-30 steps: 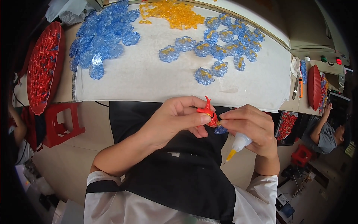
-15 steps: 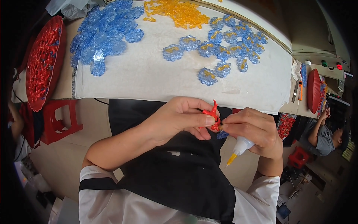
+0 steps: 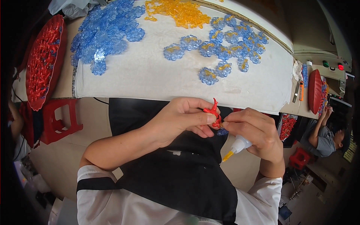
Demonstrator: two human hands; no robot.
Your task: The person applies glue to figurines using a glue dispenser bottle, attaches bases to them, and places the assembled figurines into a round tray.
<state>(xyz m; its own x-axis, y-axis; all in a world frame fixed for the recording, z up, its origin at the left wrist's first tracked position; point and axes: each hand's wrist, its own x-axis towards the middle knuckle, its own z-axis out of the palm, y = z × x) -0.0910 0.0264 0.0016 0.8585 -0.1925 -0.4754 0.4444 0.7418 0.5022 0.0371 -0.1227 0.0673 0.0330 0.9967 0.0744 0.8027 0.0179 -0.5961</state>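
My left hand (image 3: 183, 116) pinches a small red plastic figure (image 3: 213, 111) between thumb and fingers, just past the table's near edge. A thin part of it sticks up above the thumb. The thumb and forefinger of my right hand (image 3: 257, 129) are pressed together at the figure's right side. Tucked in the same hand is a white squeeze bottle (image 3: 241, 144), its yellow nozzle (image 3: 228, 156) pointing down and left. A blue translucent piece (image 3: 222, 132) shows just below the right fingertips; whether it is joined to the figure I cannot tell.
Blue flower-shaped pieces (image 3: 105, 33) are heaped at the table's left, yellow pieces (image 3: 176, 13) at the back. Blue flowers with yellow parts (image 3: 224, 69) lie to the right. A red tray (image 3: 33, 99) of red pieces stands far left. A person (image 3: 326, 133) sits far right.
Both hands stay close together around the red figure. The bottle in my right hand has tilted and shifted slightly left and up.
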